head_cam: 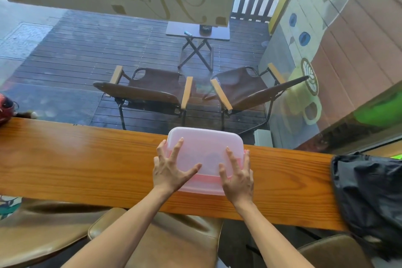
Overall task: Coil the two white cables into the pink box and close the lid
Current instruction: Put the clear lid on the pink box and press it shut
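Your pink box point(203, 183) sits on the wooden counter point(87, 165), its far end reaching the counter's back edge by the window and its near end short of the front edge. The translucent lid point(204, 150) lies on top of the box and covers it fully; whether it is snapped down all round cannot be told. A dim dark shape shows through the lid near its middle, too blurred to identify, so the white cables cannot be confirmed from this view. Your left hand point(168, 172) rests on the near left corner of the box, fingers spread wide, the thumb laid across the lid and the outer fingers wrapped over the left rim. Your right hand point(238, 177) rests on the near right corner of the box, likewise spread, fingers flat on the lid and the outermost ones over the right rim. Neither hand pinches anything. To the right of the box, well apart, a black bag point(367, 193) is slumped over the counter's end. Beyond the box, through the glass, two folding chairs point(152, 91) stand on a dark deck
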